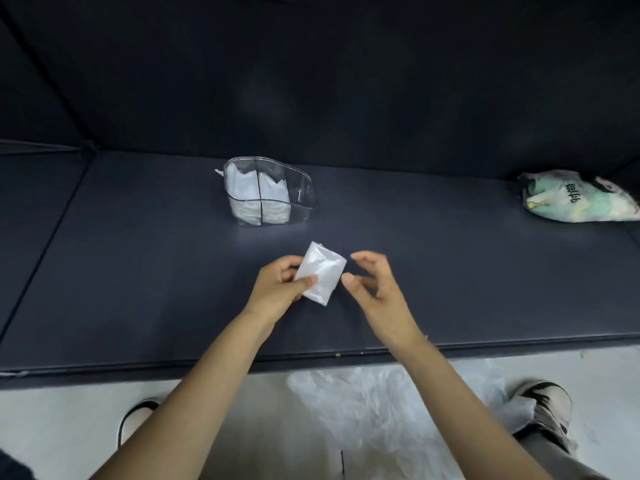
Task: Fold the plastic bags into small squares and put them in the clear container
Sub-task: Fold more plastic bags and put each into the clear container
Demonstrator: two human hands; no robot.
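My left hand pinches a folded white plastic bag, a small rectangle held just above the dark table. Just right of the bag, my right hand hovers with its fingers loosely curled and holds nothing. Farther back stands the clear container, divided into compartments. Folded white bags fill its left compartments, while the right one looks empty.
A crumpled printed bag with green contents lies at the table's far right. Loose clear plastic bags lie on the floor below the table's front edge, between my shoes. Dark walls enclose the table at the back and on both sides.
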